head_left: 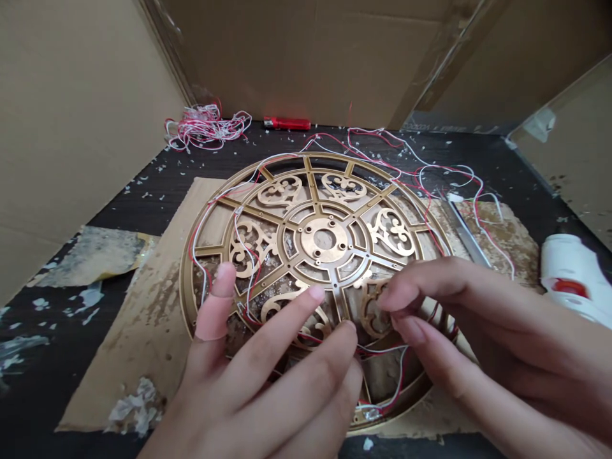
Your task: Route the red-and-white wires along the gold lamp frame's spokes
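A round gold-coloured metal wheel frame (324, 242) with scroll ornaments lies flat on cardboard. A thin red-and-white wire (382, 350) runs along its rings and spokes, with a clear blob on it near the front rim. My left hand (272, 389) spreads over the near left part of the frame, fingers extended, the leftmost one wrapped in a band. My right hand (459, 331) is at the right, thumb and index finger pinched together beside a scroll ornament (375, 311). What sits between those fingertips, if anything, is hidden.
A tangled wire bundle (205, 126) and a red handle-like object (287, 123) lie at the back. A white tool with a red trigger (571, 287) stands right, near a metal strip (466, 229). Cardboard walls (306, 57) enclose the dark table (157, 166), with whitish scraps scattered about.
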Motion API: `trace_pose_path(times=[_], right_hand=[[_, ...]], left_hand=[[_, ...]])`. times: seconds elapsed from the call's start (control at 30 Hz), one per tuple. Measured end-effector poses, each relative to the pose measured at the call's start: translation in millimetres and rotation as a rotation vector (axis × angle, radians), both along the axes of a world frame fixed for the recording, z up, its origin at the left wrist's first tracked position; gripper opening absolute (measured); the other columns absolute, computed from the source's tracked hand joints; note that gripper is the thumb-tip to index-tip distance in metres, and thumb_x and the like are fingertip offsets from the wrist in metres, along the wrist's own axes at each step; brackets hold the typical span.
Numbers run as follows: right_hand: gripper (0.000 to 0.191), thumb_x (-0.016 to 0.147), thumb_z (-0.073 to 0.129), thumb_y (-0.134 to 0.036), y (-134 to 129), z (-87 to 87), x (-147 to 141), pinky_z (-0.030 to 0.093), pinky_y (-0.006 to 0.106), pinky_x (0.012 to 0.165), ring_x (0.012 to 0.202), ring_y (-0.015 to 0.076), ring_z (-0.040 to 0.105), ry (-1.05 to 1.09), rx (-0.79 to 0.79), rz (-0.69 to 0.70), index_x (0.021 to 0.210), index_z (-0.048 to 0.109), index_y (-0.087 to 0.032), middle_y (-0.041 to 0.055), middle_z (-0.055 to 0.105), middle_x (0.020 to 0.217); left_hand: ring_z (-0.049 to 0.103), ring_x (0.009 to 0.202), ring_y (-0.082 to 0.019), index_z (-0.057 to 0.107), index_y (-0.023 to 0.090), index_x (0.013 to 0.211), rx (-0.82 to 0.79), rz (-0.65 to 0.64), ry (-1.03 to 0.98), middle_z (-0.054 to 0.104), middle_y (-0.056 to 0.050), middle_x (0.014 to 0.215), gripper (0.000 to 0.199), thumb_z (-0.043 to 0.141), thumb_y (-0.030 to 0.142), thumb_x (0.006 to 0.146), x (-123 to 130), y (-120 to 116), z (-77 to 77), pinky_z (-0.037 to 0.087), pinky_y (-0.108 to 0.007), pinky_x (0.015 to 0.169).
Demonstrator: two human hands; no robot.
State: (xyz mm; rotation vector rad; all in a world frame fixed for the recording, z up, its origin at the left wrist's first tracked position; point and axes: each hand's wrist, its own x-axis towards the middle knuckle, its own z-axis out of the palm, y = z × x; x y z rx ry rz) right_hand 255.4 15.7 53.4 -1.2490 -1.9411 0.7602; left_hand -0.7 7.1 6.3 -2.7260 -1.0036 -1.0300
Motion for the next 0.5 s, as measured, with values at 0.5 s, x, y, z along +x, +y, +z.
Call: trace_pose_path(times=[0.5], right_hand=[[0.028,0.117,0.059,-0.013,3.5,-3.5,-2.3,0.060,0.002,0.101,0.106,0.0025,0.074,0.047,0.061,0.115,0.136,0.061,-0.033,-0.0094,0.074,0.117]], left_hand=[[0.040,0.176,-0.013,0.075,0.044,0.140,0.030,-0.015,0.124,0.066,0.020,0.166,0.041,0.042,0.026,0.123,-6.1,2.3,0.1,0.007,-0.063,0.157]])
